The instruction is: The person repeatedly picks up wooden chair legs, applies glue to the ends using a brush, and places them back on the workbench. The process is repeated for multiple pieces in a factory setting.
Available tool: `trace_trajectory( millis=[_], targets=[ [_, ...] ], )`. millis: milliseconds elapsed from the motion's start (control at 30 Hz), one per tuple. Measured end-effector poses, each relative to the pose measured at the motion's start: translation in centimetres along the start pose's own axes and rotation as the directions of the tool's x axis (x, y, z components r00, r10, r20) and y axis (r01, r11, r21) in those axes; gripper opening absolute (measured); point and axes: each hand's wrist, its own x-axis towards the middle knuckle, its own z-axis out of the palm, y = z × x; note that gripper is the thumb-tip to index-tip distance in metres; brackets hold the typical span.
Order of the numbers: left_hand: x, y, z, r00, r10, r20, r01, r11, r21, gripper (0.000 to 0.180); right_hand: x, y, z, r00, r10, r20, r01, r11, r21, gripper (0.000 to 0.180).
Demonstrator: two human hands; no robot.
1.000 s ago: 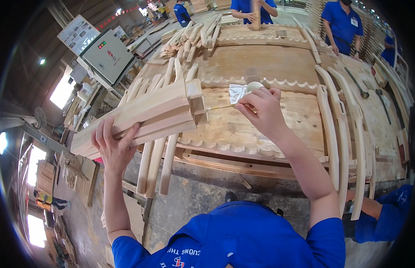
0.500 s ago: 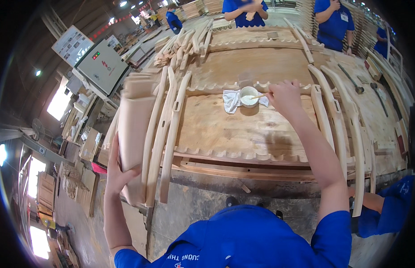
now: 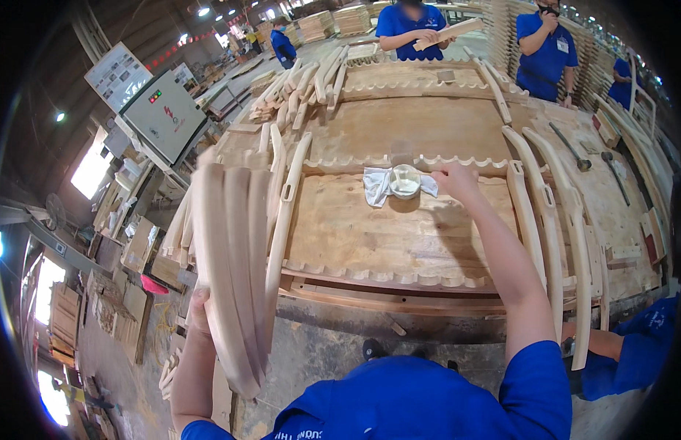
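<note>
Curved wooden chair parts [image 3: 230,271] — a bundle of long bowed pieces, stiff, smooth-sanded, probably fairly heavy and prone to sliding apart — stand on end at the bench's left edge; best gripped low, around the whole stack. Left hand [image 3: 201,308] clasps the bundle's outer side, arm raised from below. Right hand [image 3: 452,180] — arm outstretched — rests just beside a small white cup [image 3: 405,180] on a white rag [image 3: 373,187]; whether it grips anything, cannot tell.

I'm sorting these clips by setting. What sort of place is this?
Most likely a furniture workshop or factory floor: curved wooden parts in the left hand, a big wooden workbench, and stacked timber behind.
</note>
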Motion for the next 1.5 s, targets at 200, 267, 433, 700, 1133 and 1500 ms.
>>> trace_trajectory(
  millis=[200, 267, 433, 700, 1133, 1500],
  targets=[
    [-0.7, -3.1, 4.4, 0.944, -0.32, 0.084, 0.313, 0.946, 0.085, 0.084, -0.6, 3.4, 1.0, 0.978, -0.185, -0.093, 0.207, 0.881, 0.425, 0.019],
    [-0.8, -5.0, 3.2, 0.893, -0.435, 0.115, 0.431, 0.901, 0.06, 0.083, -0.9, 2.6, 1.2, 0.975, -0.168, -0.146, 0.21, 0.916, 0.342, 0.017],
    [0.0, -9.0, 1.2, 0.737, -0.621, 0.266, 0.644, 0.765, 0.004, 0.075, -1.2, 2.5, 1.4, 0.996, -0.092, -0.011, 0.091, 0.939, 0.333, 0.012],
    [0.8, -10.9, 2.2, 0.681, -0.704, 0.203, 0.701, 0.706, 0.1, 0.071, -1.8, 2.8, 0.9, 0.962, -0.204, -0.183, 0.235, 0.957, 0.168, 0.019],
    [2.2, -10.6, 1.1, 0.62, -0.769, 0.155, 0.701, 0.631, 0.331, 0.078, -2.5, -7.1, -3.4, 0.65, -0.614, 0.448, 0.537, 0.788, 0.301, 0.042],
    [2.8, -9.7, 1.7, 0.629, -0.768, 0.119, 0.695, 0.625, 0.356, 0.083, 0.1, -9.5, -0.8, 0.583, -0.763, 0.279, 0.689, 0.646, 0.328, 0.033]
  ],
)
